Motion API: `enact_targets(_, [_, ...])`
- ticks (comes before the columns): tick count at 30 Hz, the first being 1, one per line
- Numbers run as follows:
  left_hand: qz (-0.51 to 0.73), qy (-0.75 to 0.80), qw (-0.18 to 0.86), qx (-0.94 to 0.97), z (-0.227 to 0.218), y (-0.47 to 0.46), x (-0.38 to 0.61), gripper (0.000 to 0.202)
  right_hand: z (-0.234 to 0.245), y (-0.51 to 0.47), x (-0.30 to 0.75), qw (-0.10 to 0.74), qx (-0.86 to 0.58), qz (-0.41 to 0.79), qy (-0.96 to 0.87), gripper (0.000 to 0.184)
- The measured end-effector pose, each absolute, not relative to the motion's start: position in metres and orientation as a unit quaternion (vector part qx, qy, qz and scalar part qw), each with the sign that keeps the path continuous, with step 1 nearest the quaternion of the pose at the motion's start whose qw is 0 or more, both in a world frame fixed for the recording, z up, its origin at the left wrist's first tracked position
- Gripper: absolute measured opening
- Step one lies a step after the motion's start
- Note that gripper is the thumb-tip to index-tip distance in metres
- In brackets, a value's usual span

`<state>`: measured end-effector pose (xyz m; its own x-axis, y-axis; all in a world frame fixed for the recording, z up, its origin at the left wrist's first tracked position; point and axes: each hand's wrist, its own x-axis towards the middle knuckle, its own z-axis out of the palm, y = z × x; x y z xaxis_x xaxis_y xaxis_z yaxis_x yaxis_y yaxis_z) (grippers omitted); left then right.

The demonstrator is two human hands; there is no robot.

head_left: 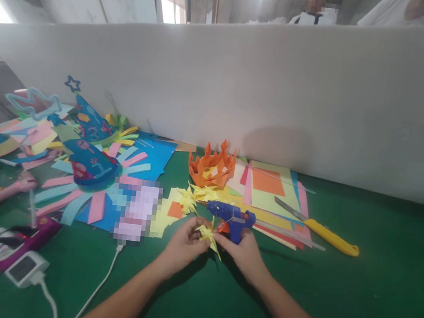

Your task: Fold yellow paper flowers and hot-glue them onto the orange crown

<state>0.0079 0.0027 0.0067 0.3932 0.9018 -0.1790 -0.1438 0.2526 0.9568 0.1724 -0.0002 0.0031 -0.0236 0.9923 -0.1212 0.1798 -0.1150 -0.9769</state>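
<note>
The left hand (184, 241) and right hand (245, 254), fingers curled in, pinch a yellow paper flower (208, 232) low over a green tabletop (333, 305). Whether the right also grips the blue glue gun (228, 215) beside it cannot be told. An orange paper crown (210, 173) stands beyond; green surface spreads rightward past a yellow-handled knife (329, 235), and a white panel (317, 104) bounds the far edge.

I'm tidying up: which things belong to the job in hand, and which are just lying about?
Likely the job:
- held yellow paper flower
- blue glue gun
- other yellow flowers

Apparently lying about:
- orange paper crown
- yellow-handled knife
- blue cone hats
</note>
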Motion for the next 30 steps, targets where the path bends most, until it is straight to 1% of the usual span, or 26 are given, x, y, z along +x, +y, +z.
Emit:
enact_targets(4, [0.388,0.414,0.670,0.479,0.005,0.001,0.010,0.033,0.001,-0.001,0.172,0.410,-0.565,0.473,-0.538,0.025])
enact_targets(6, [0.377,0.429,0.653,0.498,0.003,0.001,0.010,0.029,0.002,-0.002,0.171,0.412,-0.557,0.469,-0.547,0.024])
enact_targets(8, [0.383,0.444,0.601,0.543,0.001,0.000,0.009,0.021,0.005,-0.003,0.170,0.413,-0.555,0.466,-0.552,0.023])
enact_targets(11, [0.404,0.449,0.488,0.631,0.002,-0.001,0.008,0.008,0.009,-0.005,0.169,0.416,-0.567,0.452,-0.549,0.022])
enact_targets(13, [0.398,0.443,0.446,0.668,0.004,-0.002,0.008,0.006,0.011,-0.005,0.168,0.415,-0.576,0.443,-0.547,0.023])
enact_targets(15, [0.388,0.437,0.447,0.677,0.007,-0.003,0.007,0.009,0.012,-0.006,0.167,0.415,-0.578,0.440,-0.548,0.024])
enact_targets(21, [0.396,0.406,0.533,0.628,0.012,-0.002,0.007,0.010,0.008,-0.006,0.167,0.420,-0.572,0.456,-0.538,0.025])
enact_targets(24, [0.404,0.405,0.544,0.614,0.012,-0.001,0.007,0.007,0.006,-0.006,0.167,0.419,-0.563,0.478,-0.528,0.028])
enact_targets(30, [0.404,0.446,0.543,0.585,0.009,-0.001,0.011,0.012,0.006,-0.007,0.164,0.417,-0.572,0.481,-0.517,0.027])
